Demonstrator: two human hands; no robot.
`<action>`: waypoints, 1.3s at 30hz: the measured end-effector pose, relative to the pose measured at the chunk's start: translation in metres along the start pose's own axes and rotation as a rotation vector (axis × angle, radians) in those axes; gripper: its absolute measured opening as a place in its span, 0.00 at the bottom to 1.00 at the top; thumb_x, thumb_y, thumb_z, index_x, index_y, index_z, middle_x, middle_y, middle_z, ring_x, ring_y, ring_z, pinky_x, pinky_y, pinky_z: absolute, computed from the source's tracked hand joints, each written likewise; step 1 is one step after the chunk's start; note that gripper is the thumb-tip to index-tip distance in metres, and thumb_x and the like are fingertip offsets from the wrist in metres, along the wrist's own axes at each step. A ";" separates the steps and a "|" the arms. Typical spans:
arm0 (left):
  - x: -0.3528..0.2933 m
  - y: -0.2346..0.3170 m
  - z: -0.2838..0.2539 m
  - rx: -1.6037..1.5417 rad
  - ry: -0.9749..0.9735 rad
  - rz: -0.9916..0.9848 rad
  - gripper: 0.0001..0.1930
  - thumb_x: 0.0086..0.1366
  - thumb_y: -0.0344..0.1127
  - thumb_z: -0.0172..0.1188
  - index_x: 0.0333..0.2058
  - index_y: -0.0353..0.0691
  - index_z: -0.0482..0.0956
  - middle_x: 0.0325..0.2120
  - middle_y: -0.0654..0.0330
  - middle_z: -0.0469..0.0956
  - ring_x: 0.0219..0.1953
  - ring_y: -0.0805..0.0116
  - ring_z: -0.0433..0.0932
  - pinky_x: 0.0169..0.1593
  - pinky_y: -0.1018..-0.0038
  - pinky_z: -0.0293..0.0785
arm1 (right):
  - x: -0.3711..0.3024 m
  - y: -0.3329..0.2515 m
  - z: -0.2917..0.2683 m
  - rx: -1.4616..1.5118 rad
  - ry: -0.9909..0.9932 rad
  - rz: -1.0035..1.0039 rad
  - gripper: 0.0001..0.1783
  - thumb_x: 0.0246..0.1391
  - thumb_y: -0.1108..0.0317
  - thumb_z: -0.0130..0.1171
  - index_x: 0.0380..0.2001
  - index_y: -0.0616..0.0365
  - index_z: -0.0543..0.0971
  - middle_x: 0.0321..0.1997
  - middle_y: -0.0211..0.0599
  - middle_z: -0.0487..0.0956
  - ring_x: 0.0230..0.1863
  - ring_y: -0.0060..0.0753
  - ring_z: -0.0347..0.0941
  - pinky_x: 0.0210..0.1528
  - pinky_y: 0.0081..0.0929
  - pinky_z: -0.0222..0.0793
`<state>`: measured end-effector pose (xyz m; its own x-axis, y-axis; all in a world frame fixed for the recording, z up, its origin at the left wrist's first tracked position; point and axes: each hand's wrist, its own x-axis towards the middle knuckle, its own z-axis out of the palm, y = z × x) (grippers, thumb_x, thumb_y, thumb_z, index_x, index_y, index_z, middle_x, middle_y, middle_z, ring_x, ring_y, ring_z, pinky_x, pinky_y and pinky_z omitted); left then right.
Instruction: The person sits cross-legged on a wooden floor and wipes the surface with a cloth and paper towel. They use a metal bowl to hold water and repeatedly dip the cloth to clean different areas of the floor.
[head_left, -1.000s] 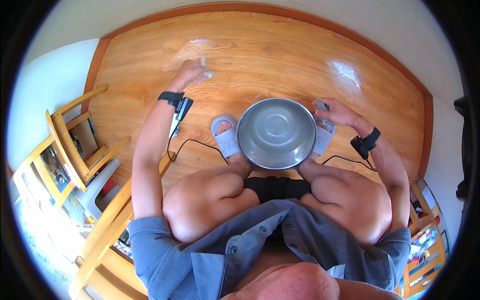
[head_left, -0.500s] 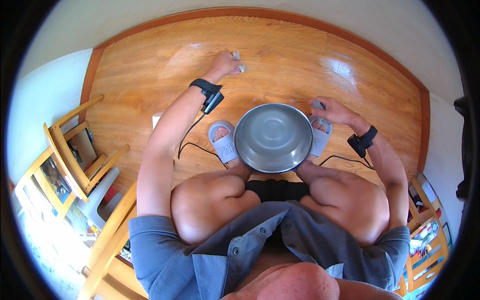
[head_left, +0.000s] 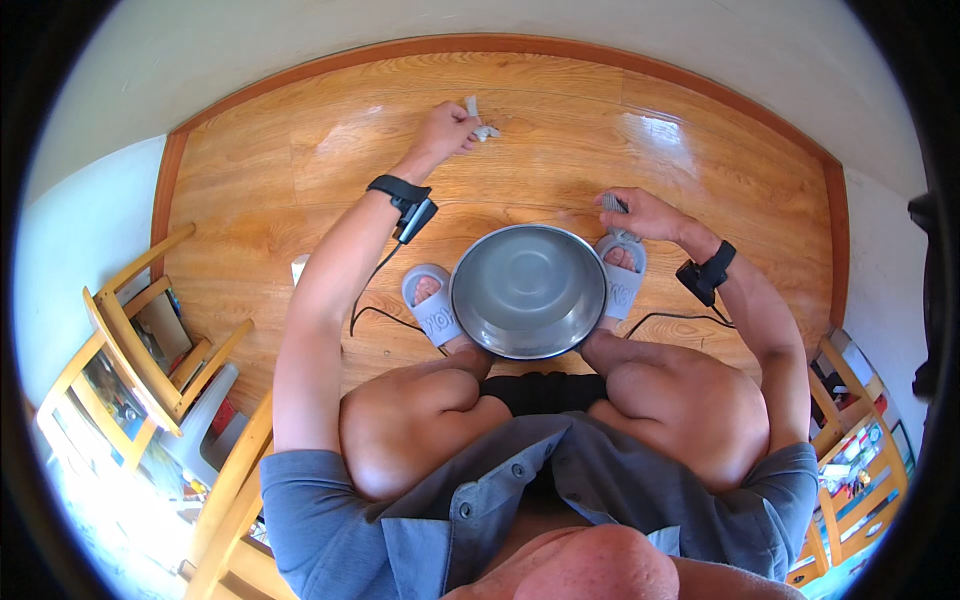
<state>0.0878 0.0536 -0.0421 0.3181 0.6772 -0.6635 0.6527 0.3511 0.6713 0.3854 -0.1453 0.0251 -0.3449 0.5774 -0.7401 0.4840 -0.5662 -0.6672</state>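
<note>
My left hand reaches far forward over the wooden floor, fingers closed on a crumpled whitish tissue. Part of the tissue sticks up beyond the fingers, and a loose end lies toward the floor. My right hand is closed around a grey ribbed cloth, just beyond my right slipper. Some of the cloth hangs below the fingers. Between my feet stands a round metal basin; neither hand touches it. What the basin holds, if anything, I cannot make out.
My left slipper is beside the basin. A wooden chair and a whitish plastic stool stand at the left. A wooden rack with small items is at the lower right. Brown skirting edges the floor; cables trail from both wristbands.
The view has shifted slightly, so the basin and slippers sit lower and farther left. My left hand has moved a little forward and right with the tissue. My right hand has moved slightly forward.
</note>
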 end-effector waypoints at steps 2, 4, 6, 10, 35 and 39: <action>0.001 0.002 -0.014 0.182 0.090 0.151 0.11 0.64 0.36 0.59 0.38 0.33 0.74 0.28 0.54 0.81 0.28 0.69 0.82 0.29 0.76 0.78 | 0.000 0.006 0.001 0.011 0.006 -0.019 0.25 0.54 0.58 0.59 0.50 0.65 0.74 0.41 0.43 0.79 0.42 0.31 0.74 0.48 0.27 0.69; 0.000 0.005 -0.023 0.401 0.183 0.255 0.11 0.64 0.36 0.58 0.40 0.35 0.74 0.30 0.53 0.82 0.30 0.64 0.82 0.32 0.71 0.77 | -0.001 0.011 0.002 0.014 0.010 -0.028 0.25 0.54 0.59 0.58 0.50 0.65 0.74 0.41 0.43 0.79 0.42 0.31 0.74 0.48 0.27 0.69; 0.001 0.008 -0.034 0.654 0.301 0.330 0.11 0.64 0.36 0.56 0.42 0.37 0.75 0.33 0.51 0.82 0.33 0.56 0.82 0.35 0.67 0.77 | -0.002 0.012 0.003 0.025 0.014 -0.032 0.25 0.54 0.59 0.58 0.50 0.65 0.74 0.40 0.42 0.80 0.42 0.30 0.74 0.47 0.27 0.70; 0.003 0.012 -0.028 0.643 0.210 0.376 0.12 0.64 0.37 0.54 0.44 0.41 0.77 0.36 0.49 0.81 0.37 0.48 0.79 0.40 0.59 0.75 | -0.006 0.009 0.000 0.024 0.008 -0.006 0.24 0.54 0.59 0.58 0.50 0.65 0.74 0.40 0.43 0.80 0.42 0.31 0.74 0.47 0.27 0.70; -0.027 -0.090 -0.117 0.605 0.460 0.063 0.12 0.61 0.41 0.56 0.39 0.41 0.81 0.32 0.50 0.82 0.36 0.53 0.81 0.39 0.63 0.76 | 0.000 0.014 0.004 -0.004 0.041 -0.060 0.23 0.55 0.61 0.58 0.51 0.63 0.74 0.38 0.37 0.78 0.39 0.26 0.72 0.44 0.25 0.70; -0.033 -0.089 -0.099 0.542 0.492 0.126 0.10 0.60 0.38 0.58 0.37 0.40 0.81 0.30 0.50 0.82 0.34 0.52 0.81 0.37 0.63 0.77 | 0.001 0.011 0.003 -0.020 0.033 -0.048 0.22 0.55 0.61 0.58 0.50 0.64 0.74 0.37 0.37 0.78 0.38 0.25 0.72 0.43 0.25 0.70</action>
<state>-0.0493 0.0644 -0.0477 0.1515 0.9473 -0.2822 0.9197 -0.0305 0.3913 0.3880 -0.1524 0.0165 -0.3414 0.6232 -0.7036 0.4832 -0.5258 -0.7001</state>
